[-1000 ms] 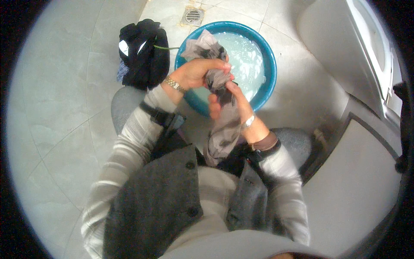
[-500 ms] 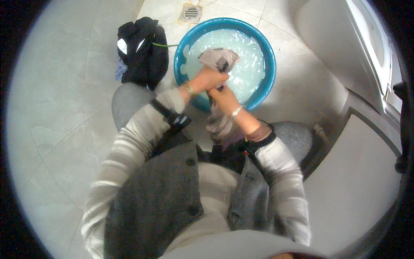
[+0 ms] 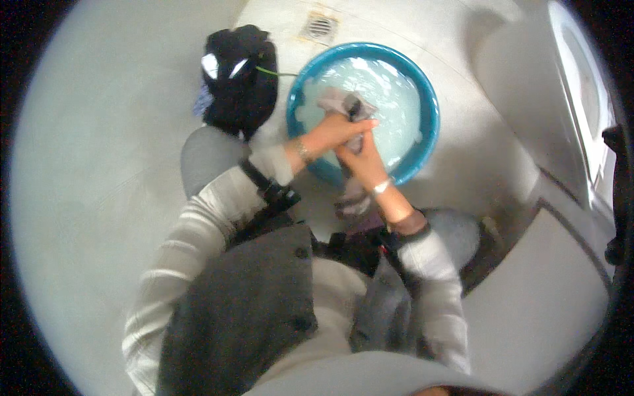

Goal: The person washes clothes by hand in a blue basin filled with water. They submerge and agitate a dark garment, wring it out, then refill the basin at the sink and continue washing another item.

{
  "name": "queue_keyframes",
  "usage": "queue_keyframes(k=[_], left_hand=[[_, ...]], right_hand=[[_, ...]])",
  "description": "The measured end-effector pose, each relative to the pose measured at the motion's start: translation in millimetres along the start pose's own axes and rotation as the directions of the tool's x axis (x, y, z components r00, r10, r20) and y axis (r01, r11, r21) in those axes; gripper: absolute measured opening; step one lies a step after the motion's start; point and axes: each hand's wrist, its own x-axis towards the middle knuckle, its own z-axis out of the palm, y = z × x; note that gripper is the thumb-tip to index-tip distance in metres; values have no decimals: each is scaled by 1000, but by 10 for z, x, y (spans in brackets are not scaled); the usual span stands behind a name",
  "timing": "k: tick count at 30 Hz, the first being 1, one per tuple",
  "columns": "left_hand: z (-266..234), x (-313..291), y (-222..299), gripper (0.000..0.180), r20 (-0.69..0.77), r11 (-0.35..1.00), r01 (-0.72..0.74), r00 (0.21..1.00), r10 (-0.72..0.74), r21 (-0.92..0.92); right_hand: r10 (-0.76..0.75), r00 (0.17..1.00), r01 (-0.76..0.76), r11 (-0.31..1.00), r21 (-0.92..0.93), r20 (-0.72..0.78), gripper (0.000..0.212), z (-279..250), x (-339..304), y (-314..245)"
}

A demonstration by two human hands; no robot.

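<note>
A wet, bunched cloth, pale greyish-pink with dark patches, is squeezed between my two hands over the near part of a round blue basin. My left hand grips it from the left, fingers wrapped over its upper part. Just below and to the right, my right hand holds the same cloth, its thumb side against the left hand. One end fans out above the cloudy water; the other hangs past the near rim toward my lap. The fingers partly hide the middle of the cloth.
A heap of black clothing with white patches lies on the tiled floor left of the basin. A thin green strand runs from it to the rim. Beyond sits a floor drain. A white appliance stands at the right.
The view has shifted, so the basin and heap appear farther right and lower. My hands stay on the cloth, with my left fingers now reaching farther across my right hand.
</note>
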Motion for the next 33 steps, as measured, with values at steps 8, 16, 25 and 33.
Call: queue_keyframes(k=[8, 16, 25, 33], left_hand=[[-548, 94, 457, 55, 28, 697, 147, 983, -180, -702], [-601, -25, 420, 57, 492, 647, 185, 805, 332, -740], [-283, -19, 418, 44, 222, 851, 179, 972, -76, -493], [-63, 140, -111, 31, -35, 957, -14, 999, 4, -290]], right_hand=[[240, 759, -591, 643, 487, 605, 52, -248, -15, -630], [109, 707, -707, 89, 701, 699, 57, -199, -28, -686], [372, 731, -674, 258, 693, 572, 53, -192, -79, -683], [485, 652, -752, 311, 582, 583, 52, -179, -93, -469]])
